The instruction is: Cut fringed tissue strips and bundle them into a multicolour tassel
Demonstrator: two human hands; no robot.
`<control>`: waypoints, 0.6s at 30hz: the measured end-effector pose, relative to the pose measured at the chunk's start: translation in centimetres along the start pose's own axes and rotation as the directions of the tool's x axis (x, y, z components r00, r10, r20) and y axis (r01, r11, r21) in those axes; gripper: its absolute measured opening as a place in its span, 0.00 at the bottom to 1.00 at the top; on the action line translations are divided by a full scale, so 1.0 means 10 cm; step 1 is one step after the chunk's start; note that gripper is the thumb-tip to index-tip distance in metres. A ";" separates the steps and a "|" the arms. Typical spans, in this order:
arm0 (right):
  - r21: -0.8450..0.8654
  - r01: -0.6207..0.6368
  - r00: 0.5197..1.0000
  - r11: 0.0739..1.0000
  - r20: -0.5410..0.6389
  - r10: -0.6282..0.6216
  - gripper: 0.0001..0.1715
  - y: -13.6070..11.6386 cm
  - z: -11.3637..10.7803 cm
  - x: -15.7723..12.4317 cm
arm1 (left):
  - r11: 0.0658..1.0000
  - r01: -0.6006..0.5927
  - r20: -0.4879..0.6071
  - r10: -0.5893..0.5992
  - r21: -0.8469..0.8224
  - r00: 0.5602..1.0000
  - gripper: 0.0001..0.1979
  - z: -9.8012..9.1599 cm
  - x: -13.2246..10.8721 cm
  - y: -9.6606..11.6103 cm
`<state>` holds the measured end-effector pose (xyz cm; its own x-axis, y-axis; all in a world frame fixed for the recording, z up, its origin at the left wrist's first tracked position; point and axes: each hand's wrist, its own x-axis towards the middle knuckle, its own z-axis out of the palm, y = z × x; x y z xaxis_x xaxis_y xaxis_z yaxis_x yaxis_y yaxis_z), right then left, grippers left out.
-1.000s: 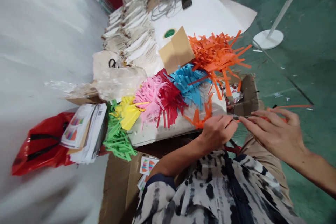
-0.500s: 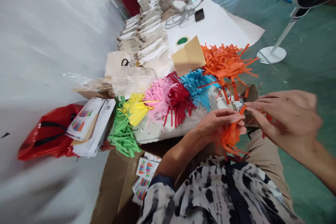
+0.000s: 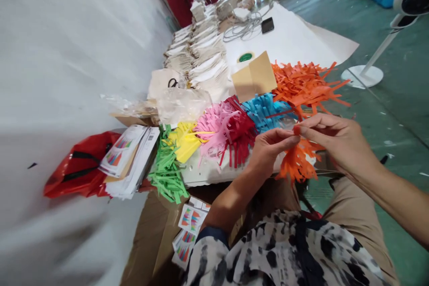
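An orange paper tassel (image 3: 298, 161) hangs below my two hands, its cut strips pointing down. My left hand (image 3: 273, 145) pinches its top between thumb and fingers. From the other side my right hand (image 3: 335, 136) pinches the same small orange end, and the fingertips of both hands nearly meet there. Just beyond them lies a heap of orange tassels (image 3: 304, 82). Bundles in blue (image 3: 264, 109), dark red (image 3: 241, 129), pink (image 3: 211, 123), yellow (image 3: 184, 143) and green (image 3: 167, 170) lie in a row to the left along the table's near edge.
A folded tan card (image 3: 254, 78) stands behind the blue bundle, near a green tape roll (image 3: 246, 57). Stacked white bundles (image 3: 208, 58) run along the wall. Printed sheets (image 3: 130, 156) rest on a red bag (image 3: 80, 165). A white fan (image 3: 378, 53) stands on the floor at right.
My right hand has come in from the right and up to meet my left fingertips at the tassel's top. The tassel now hangs freely below both hands. The view has shifted slightly.
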<state>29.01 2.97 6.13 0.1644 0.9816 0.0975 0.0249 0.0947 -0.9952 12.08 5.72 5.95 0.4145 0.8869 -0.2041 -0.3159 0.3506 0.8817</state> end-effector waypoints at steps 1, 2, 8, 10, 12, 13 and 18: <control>-0.025 -0.005 0.999 1.000 0.050 0.006 0.14 -0.01 0.01 0.04 | 1.000 -0.010 -0.013 0.010 -0.005 1.000 0.20 -0.02 0.00 0.01; -0.078 0.006 0.996 0.997 0.090 0.002 0.16 -0.02 0.02 0.07 | 1.000 -0.016 -0.025 0.016 -0.004 1.000 0.20 -0.04 -0.01 0.01; -0.472 0.194 0.972 0.860 0.211 -0.103 0.22 -0.05 0.13 0.42 | 0.998 -0.048 -0.100 0.051 0.033 0.994 0.23 -0.23 0.13 0.02; -0.534 0.210 0.966 0.819 0.241 -0.091 0.24 -0.05 0.17 0.71 | 0.998 -0.055 -0.128 0.058 0.032 0.990 0.23 -0.33 0.22 0.05; -0.607 0.181 0.981 0.774 0.170 -0.097 0.26 -0.01 0.19 1.09 | 0.998 -0.036 -0.139 0.043 0.053 0.989 0.23 -0.45 0.29 0.09; -0.647 0.148 0.989 0.748 0.091 -0.117 0.26 0.02 0.20 1.32 | 0.997 -0.023 -0.140 0.033 0.069 0.990 0.23 -0.51 0.31 0.09; -0.773 0.038 0.983 0.633 -0.084 -0.161 0.35 0.32 0.31 2.33 | 0.997 0.050 -0.096 -0.044 0.061 0.994 0.26 -0.69 0.30 0.01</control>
<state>29.86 26.68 5.22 0.2403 0.9361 0.2569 0.7845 -0.0315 -0.6193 7.43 10.48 2.44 0.3442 0.8952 -0.2831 -0.2422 0.3760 0.8944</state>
